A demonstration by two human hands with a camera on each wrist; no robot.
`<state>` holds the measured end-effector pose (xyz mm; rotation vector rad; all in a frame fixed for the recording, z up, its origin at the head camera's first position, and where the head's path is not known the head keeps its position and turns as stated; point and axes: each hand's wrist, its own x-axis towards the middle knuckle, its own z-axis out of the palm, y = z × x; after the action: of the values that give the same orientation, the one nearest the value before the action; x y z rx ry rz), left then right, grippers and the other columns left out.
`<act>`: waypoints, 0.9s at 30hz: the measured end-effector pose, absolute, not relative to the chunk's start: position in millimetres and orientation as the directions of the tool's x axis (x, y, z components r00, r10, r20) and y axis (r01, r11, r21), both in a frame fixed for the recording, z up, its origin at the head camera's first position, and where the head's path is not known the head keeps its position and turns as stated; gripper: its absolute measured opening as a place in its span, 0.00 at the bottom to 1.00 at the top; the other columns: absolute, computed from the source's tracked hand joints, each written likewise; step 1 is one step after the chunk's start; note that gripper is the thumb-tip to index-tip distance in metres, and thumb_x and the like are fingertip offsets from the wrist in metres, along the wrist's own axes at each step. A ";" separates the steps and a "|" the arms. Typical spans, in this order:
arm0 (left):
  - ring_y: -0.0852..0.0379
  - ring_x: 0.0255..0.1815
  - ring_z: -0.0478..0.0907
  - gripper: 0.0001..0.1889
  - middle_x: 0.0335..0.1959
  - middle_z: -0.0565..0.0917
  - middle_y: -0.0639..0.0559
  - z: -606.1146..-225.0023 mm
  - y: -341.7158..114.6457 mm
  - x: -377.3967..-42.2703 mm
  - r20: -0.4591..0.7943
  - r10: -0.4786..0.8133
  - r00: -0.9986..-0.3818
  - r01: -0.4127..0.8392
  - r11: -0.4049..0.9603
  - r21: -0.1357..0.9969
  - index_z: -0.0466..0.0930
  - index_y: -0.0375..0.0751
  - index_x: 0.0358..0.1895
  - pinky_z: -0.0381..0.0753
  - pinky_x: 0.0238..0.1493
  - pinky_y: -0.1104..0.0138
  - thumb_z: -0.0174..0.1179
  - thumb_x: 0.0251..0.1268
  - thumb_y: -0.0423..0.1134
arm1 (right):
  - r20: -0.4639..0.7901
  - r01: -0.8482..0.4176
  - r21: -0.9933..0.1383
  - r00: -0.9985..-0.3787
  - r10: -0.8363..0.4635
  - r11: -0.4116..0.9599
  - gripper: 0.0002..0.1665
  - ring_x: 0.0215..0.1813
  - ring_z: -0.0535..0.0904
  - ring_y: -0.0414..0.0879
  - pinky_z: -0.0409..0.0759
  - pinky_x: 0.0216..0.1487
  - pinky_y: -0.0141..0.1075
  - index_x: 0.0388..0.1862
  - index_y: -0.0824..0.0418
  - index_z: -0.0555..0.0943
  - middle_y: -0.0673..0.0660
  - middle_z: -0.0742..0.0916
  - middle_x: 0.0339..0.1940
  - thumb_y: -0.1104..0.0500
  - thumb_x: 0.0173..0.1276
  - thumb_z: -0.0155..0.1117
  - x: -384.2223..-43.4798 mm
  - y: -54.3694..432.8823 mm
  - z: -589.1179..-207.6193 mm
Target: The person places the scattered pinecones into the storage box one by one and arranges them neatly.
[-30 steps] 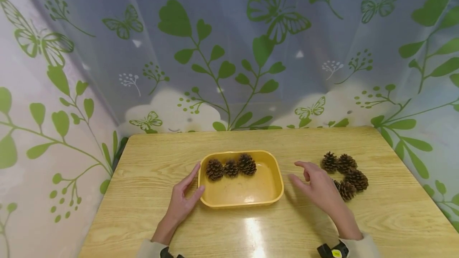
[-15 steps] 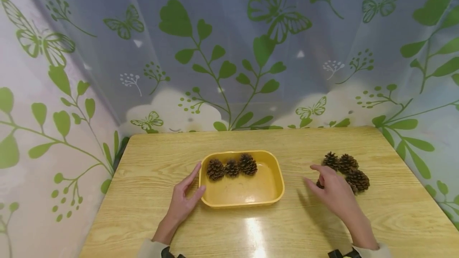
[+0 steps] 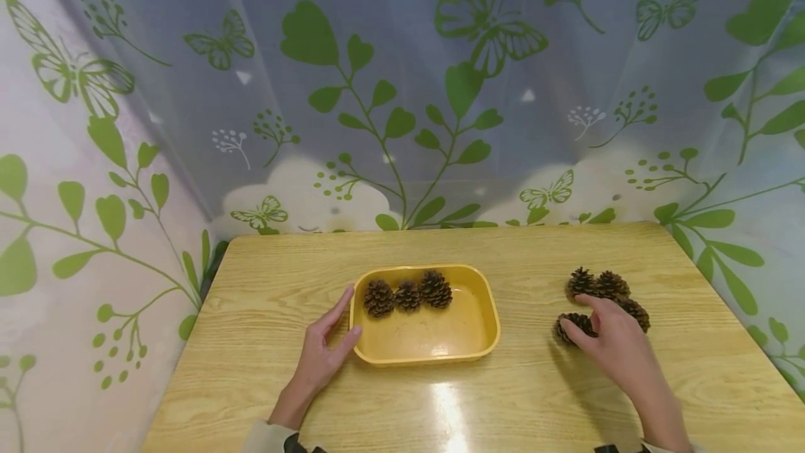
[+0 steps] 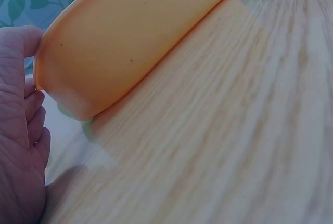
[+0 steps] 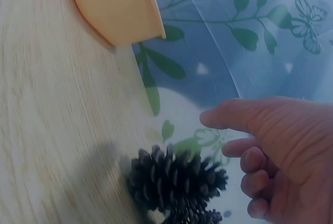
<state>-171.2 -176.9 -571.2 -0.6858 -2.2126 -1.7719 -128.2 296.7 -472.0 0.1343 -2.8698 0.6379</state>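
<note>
A yellow plastic bin (image 3: 434, 338) stands on the wooden table, with three pinecones (image 3: 407, 296) in a row along its back wall. My left hand (image 3: 317, 355) rests against the bin's left end, thumb and fingers spread along the rim; the left wrist view shows the bin's side wall (image 4: 130, 37) beside this hand. My right hand (image 3: 619, 348) hovers over a loose group of pinecones (image 3: 611, 285) at the right. Its thumb and forefinger are parted near the closest pinecone (image 3: 569, 331). In the right wrist view a gap shows between the fingers and that pinecone (image 5: 171, 177).
The light wood table (image 3: 264, 285) ends at a curtain (image 3: 377, 124) printed with green leaves and butterflies, which hangs behind and along both sides. Bare table lies between the bin and the loose pinecones.
My right hand has moved right, away from the bin, to the loose pinecones; the nearest one now shows beside its thumb. My left hand and the bin have stayed in place.
</note>
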 end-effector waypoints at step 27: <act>0.46 0.81 0.61 0.34 0.79 0.66 0.39 -568.9 -176.2 -169.6 0.459 0.222 -0.860 0.496 0.159 0.854 0.63 0.36 0.80 0.58 0.80 0.72 0.61 0.73 0.26 | 0.031 -0.051 -0.383 -0.999 -0.043 0.922 0.38 0.19 0.61 0.44 0.55 0.21 0.35 0.61 0.71 0.80 0.51 0.70 0.19 0.39 0.73 0.69 -123.4 318.5 -482.5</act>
<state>-169.6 -176.2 -568.9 -0.6992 -2.2070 -1.7687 -123.4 318.5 -482.5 0.0748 -3.0584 0.6098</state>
